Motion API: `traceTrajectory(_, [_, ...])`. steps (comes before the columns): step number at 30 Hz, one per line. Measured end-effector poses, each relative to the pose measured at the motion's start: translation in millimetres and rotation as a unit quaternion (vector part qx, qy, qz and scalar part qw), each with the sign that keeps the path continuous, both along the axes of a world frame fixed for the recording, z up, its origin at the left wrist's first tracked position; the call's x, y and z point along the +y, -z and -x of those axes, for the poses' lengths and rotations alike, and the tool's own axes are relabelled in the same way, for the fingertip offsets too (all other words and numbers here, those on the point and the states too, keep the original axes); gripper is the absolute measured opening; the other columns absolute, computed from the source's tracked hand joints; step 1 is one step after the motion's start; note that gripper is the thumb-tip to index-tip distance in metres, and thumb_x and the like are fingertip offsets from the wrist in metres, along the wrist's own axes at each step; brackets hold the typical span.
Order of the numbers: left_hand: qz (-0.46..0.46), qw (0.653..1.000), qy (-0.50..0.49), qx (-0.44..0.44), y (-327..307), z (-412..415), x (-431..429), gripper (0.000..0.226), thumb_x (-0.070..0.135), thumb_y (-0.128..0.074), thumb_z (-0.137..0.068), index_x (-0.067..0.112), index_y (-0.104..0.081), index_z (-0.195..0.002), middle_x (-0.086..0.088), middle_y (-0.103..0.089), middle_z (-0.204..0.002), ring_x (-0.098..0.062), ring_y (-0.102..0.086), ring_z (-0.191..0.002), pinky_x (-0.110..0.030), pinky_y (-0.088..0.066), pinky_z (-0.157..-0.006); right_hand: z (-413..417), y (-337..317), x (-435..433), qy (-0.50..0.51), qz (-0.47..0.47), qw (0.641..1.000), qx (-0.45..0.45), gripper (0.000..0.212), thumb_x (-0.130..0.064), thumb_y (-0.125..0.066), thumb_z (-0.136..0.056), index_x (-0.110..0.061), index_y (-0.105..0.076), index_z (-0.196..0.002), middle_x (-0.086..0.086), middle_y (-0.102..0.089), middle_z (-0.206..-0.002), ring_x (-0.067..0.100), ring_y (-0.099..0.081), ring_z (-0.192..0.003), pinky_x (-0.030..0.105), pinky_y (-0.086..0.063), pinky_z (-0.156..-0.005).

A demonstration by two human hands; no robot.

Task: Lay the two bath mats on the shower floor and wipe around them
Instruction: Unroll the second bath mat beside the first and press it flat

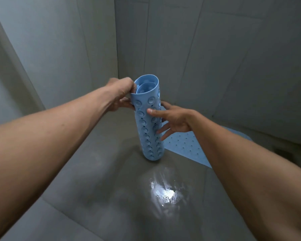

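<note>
A light blue bath mat rolled into a tube (149, 122), suction cups outward, stands upright above the grey shower floor (101, 171). My left hand (122, 93) pinches the top edge of the roll at its left side. My right hand (172, 119) touches the roll's right side, thumb across the front and fingers spread and straight. A second blue mat (186, 146) with small holes lies flat on the floor to the right, partly hidden by my right arm.
Grey tiled walls (189, 49) meet in a corner just behind the roll. A pale curtain or panel (10, 70) hangs at the left. The wet floor shows a bright light reflection (163, 192) in front of the roll.
</note>
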State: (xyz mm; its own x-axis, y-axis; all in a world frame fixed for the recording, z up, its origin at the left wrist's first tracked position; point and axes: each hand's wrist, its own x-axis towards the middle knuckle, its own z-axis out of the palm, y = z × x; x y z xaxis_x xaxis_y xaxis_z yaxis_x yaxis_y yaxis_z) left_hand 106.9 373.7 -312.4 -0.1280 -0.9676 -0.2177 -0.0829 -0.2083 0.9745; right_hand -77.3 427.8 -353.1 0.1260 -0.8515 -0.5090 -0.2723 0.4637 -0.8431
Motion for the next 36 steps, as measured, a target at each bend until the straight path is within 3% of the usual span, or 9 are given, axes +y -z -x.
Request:
traceTrajectory(6, [-0.014,0.999,0.046,0.005,11.2,12.1,7.5,0.031,-0.006,-0.048,-0.062,-0.004,-0.063,-0.089,-0.019,-0.059,-0.093,-0.032,-0.055,-0.081,-0.048,-0.061,-0.061,9.7,12.7,28.1,0.081,-0.004,0.996,-0.044,0.075,-0.023,-0.079,-0.082,-0.036,-0.033,-0.141,0.02,-0.044,-0.14,0.046,-0.067,-0.102,0.06,-0.055,-0.086])
traceTrajectory(11, [-0.047,0.997,0.066,0.014,31.5,14.9,33.9,0.056,-0.005,-0.046,-0.059,-0.006,-0.064,-0.112,-0.021,-0.073,-0.105,-0.028,-0.072,-0.074,-0.039,-0.06,-0.066,19.8,19.0,45.4,0.099,0.011,0.993,-0.059,0.077,-0.009,-0.08,-0.08,-0.032,-0.037,-0.139,0.009,-0.053,-0.127,0.035,-0.059,-0.117,0.055,-0.054,-0.094])
traceTrajectory(18, [-0.035,0.985,0.165,-0.027,34.5,23.3,68.7,0.067,-0.008,-0.045,-0.062,0.007,-0.066,-0.123,-0.008,-0.072,-0.118,-0.029,-0.07,-0.107,-0.045,-0.06,-0.083,41.9,32.9,80.3,0.133,0.034,0.984,-0.117,0.057,0.005,-0.063,-0.085,-0.027,-0.051,-0.13,0.016,-0.047,-0.137,0.034,-0.054,-0.121,0.054,-0.053,-0.096])
traceTrajectory(22, [-0.054,0.98,0.192,-0.023,43.1,17.9,97.3,0.072,-0.014,-0.04,-0.065,0.013,-0.066,-0.126,-0.006,-0.071,-0.122,-0.026,-0.066,-0.114,-0.045,-0.056,-0.093,34.2,30.9,108.9,0.22,0.02,0.962,-0.162,0.041,0.001,-0.041,-0.085,-0.016,-0.061,-0.117,0.021,-0.039,-0.139,0.042,-0.049,-0.116,0.058,-0.054,-0.092])
traceTrajectory(25, [-0.068,0.981,0.18,-0.003,52.4,10.6,118.6,0.066,-0.019,-0.037,-0.069,0.015,-0.069,-0.114,-0.006,-0.07,-0.121,-0.023,-0.064,-0.116,-0.044,-0.056,-0.093,18.8,33.2,123.3,0.25,0.003,0.956,-0.151,0.028,-0.018,-0.048,-0.1,-0.018,-0.057,-0.127,0.015,-0.039,-0.131,0.039,-0.05,-0.111,0.059,-0.057,-0.082])
traceTrajectory(27, [-0.08,0.982,0.17,0.005,55.5,6.0,132.8,0.059,-0.015,-0.037,-0.068,0.013,-0.072,-0.106,-0.009,-0.07,-0.119,-0.023,-0.063,-0.116,-0.045,-0.054,-0.096,6.3,31.2,132.6,0.241,-0.009,0.963,-0.12,0.022,-0.026,-0.059,-0.098,-0.019,-0.062,-0.119,0.012,-0.048,-0.119,0.032,-0.055,-0.103,0.057,-0.058,-0.081])
traceTrajectory(29, [-0.112,0.983,0.14,0.04,57.9,-1.2,142.3,0.053,-0.003,-0.038,-0.062,0.007,-0.071,-0.104,-0.015,-0.069,-0.117,-0.028,-0.064,-0.112,-0.044,-0.058,-0.088,-3.9,28.8,143.1,0.243,-0.01,0.965,-0.098,0.005,-0.023,-0.062,-0.097,-0.018,-0.063,-0.095,0.008,-0.053,-0.098,0.026,-0.056,-0.086,0.056,-0.057,-0.086])
traceTrajectory(30, [-0.129,0.983,0.119,0.06,59.2,-5.2,145.9,0.05,0.003,-0.038,-0.061,0.004,-0.069,-0.101,-0.016,-0.068,-0.116,-0.031,-0.065,-0.108,-0.044,-0.06,-0.083,-8.3,28.6,149.3,0.251,-0.009,0.964,-0.091,0.01,-0.02,-0.06,-0.097,-0.018,-0.06,-0.087,0.006,-0.051,-0.091,0.025,-0.055,-0.081,0.056,-0.056,-0.089])
traceTrajectory(36, [-0.191,0.977,0.094,0.018,86.0,-26.3,156.9,0.041,0.022,-0.035,-0.087,-0.001,-0.061,-0.109,-0.019,-0.069,-0.103,-0.038,-0.071,-0.088,-0.045,-0.059,-0.071,-34.0,43.1,185.6,0.274,-0.036,0.957,-0.082,0.022,-0.012,-0.053,-0.098,-0.009,-0.049,-0.076,0.015,-0.052,-0.074,0.029,-0.06,-0.075,0.056,-0.051,-0.096])
